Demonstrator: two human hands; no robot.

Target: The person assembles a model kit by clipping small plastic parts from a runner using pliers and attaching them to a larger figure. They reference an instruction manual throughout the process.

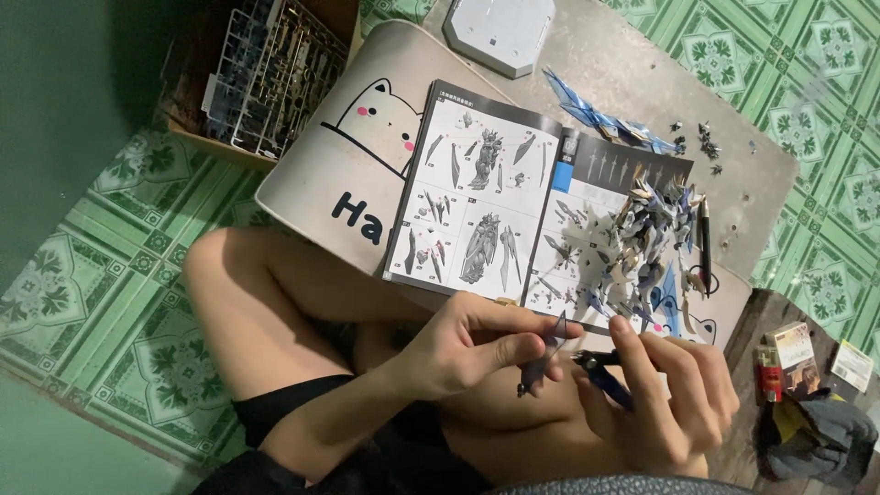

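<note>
Both hands pinch: left hand (pixel 458 348) thin pointed plastic part (pixel 547 353), right hand (pixel 674 399) blue-handled nippers (pixel 600 371).

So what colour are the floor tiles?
Green and white, with a leafy pattern on the floor tiles, seen in the head view.

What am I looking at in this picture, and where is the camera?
The camera sits on a person's head and looks down at their lap. They sit on a green tiled floor by a low table. On it lie an open instruction booklet, a half-built model figure, a pen and a grey base. The left hand pinches a small dark plastic part. The right hand holds blue-handled cutters against it. A box of plastic part frames stands behind.
</note>
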